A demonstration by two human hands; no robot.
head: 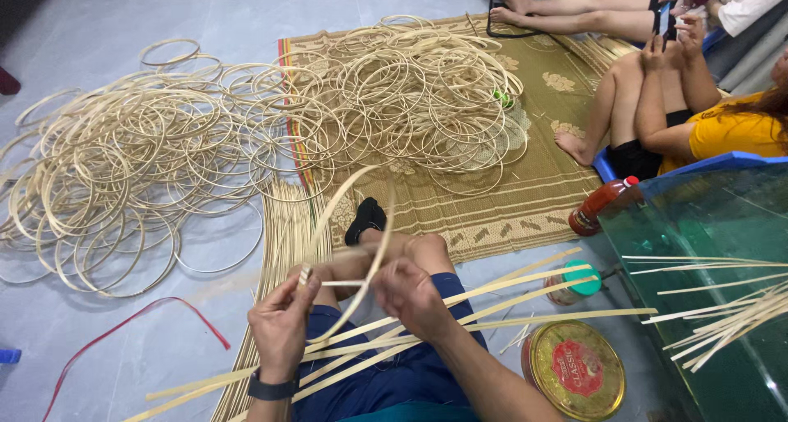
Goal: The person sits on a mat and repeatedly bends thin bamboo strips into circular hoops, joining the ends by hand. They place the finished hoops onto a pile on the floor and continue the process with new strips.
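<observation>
**Strip bent into a hoop**

A bamboo strip (349,217) is curved above the lap, its ends pinched closed in the left hand (281,323) and right hand (410,295). Next, overlapped ends probably need fastening. Finished hoops (164,151) lie beyond.

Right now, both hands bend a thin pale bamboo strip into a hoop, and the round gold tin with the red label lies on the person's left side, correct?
Not quite. In the head view, the left hand and right hand do bend the thin pale bamboo strip, but the round gold tin lies on the person's right side.
</observation>
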